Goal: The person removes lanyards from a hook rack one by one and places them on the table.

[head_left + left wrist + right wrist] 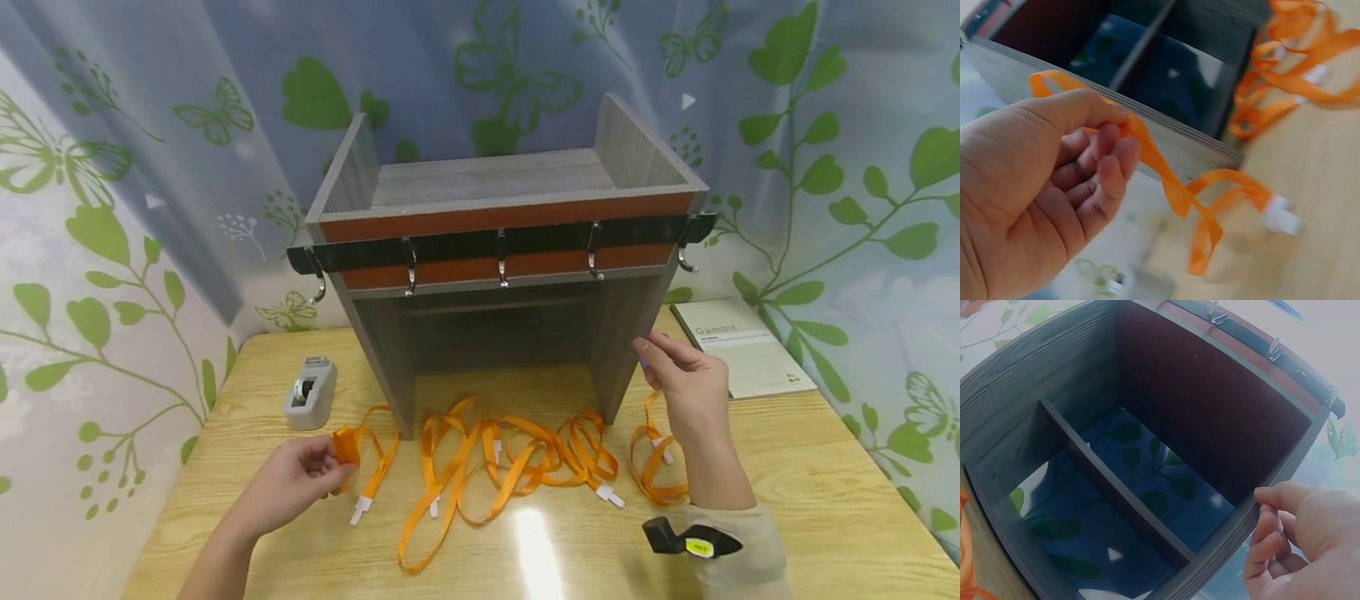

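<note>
My left hand (303, 475) pinches an orange lanyard (1154, 153) between thumb and fingers, left of a grey wooden shelf unit (390, 358). The strap's lower loop and white clip (362, 510) hang toward the table. My right hand (686, 383) is at the unit's right side panel, with thumb and curled fingers (1266, 544) at its edge; a small purple spot shows by the fingertips. Across the unit's front runs a black rail (457, 247) with several metal hooks (502, 271). Several more orange lanyards (517, 467) lie loosely looped below and in front of the unit.
A grey tape dispenser (311, 393) stands left of the unit on the wooden table (315, 567). A notebook (750, 350) lies at the back right. Behind hangs a leaf-patterned curtain (420, 75). One lanyard (656, 475) lies near my right forearm.
</note>
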`<action>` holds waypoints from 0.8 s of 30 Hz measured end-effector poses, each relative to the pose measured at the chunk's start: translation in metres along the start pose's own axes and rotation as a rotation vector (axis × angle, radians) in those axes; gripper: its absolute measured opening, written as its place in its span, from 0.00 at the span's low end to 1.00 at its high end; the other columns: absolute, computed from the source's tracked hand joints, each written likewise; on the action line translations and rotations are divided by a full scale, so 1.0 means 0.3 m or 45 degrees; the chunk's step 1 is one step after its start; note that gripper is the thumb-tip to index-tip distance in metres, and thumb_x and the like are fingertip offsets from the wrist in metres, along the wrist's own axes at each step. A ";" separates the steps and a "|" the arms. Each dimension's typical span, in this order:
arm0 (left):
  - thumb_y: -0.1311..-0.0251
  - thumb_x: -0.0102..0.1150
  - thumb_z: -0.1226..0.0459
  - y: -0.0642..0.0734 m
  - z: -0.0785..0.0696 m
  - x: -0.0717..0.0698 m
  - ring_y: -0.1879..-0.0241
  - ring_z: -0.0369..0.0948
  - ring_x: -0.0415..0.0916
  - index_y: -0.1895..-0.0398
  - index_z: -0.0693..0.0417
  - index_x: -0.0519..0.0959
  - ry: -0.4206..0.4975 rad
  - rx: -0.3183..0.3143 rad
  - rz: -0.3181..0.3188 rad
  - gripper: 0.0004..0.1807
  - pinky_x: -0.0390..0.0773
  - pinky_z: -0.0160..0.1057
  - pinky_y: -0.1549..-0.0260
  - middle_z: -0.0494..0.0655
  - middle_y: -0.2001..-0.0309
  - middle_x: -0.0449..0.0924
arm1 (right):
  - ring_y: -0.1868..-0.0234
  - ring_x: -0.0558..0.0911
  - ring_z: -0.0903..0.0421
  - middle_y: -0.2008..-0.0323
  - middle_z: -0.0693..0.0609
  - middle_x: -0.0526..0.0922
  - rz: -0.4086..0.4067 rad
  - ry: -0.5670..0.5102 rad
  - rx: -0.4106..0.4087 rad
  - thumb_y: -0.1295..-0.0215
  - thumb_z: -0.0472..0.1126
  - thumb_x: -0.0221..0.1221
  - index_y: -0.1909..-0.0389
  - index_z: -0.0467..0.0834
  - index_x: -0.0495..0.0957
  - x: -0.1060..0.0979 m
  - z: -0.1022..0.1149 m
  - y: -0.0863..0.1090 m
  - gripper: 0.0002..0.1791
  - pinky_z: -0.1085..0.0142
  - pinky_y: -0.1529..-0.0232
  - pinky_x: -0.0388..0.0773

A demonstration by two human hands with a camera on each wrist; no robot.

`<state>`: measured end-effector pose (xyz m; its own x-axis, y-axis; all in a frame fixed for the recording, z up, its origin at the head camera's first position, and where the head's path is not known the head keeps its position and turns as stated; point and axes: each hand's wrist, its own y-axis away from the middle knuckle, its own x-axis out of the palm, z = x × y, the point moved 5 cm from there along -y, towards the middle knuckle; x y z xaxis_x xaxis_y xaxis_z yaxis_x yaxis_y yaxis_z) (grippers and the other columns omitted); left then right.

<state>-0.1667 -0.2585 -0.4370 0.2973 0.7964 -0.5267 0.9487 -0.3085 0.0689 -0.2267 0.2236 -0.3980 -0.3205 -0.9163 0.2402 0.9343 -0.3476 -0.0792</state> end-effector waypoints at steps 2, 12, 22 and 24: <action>0.35 0.65 0.62 -0.004 0.041 0.027 0.77 0.35 0.76 0.64 0.62 0.80 0.014 -0.046 0.061 0.10 0.78 0.34 0.78 0.52 0.73 0.80 | 0.79 0.75 0.63 0.75 0.58 0.85 0.002 -0.008 0.000 0.40 0.34 0.69 0.65 0.45 0.90 0.001 -0.002 0.000 0.05 0.75 0.75 0.75; 0.40 0.69 0.60 0.001 0.214 0.103 0.78 0.31 0.72 0.67 0.61 0.82 -0.002 -0.184 0.058 0.11 0.74 0.30 0.78 0.45 0.74 0.80 | 0.78 0.76 0.63 0.75 0.58 0.85 0.019 0.001 0.019 0.40 0.34 0.69 0.64 0.45 0.90 0.015 -0.014 0.003 0.05 0.75 0.74 0.76; 0.44 0.73 0.61 -0.035 0.215 0.176 0.79 0.32 0.72 0.69 0.56 0.84 -0.064 -0.168 -0.102 0.08 0.74 0.30 0.78 0.44 0.76 0.80 | 0.81 0.74 0.62 0.75 0.57 0.87 -0.053 -0.085 0.001 0.41 0.31 0.68 0.63 0.41 0.90 -0.025 0.011 -0.019 0.07 0.75 0.77 0.73; 0.46 0.73 0.61 -0.042 0.207 0.177 0.78 0.33 0.72 0.69 0.54 0.84 -0.079 -0.171 -0.123 0.07 0.74 0.30 0.78 0.43 0.76 0.79 | 0.81 0.74 0.63 0.74 0.58 0.87 -0.053 -0.055 -0.005 0.40 0.31 0.69 0.62 0.41 0.89 -0.039 0.013 -0.024 0.07 0.75 0.76 0.75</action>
<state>-0.1694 -0.2447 -0.5186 0.2004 0.7840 -0.5875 0.9797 -0.1564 0.1255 -0.2291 0.2378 -0.3964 -0.3517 -0.8917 0.2850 0.9197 -0.3858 -0.0720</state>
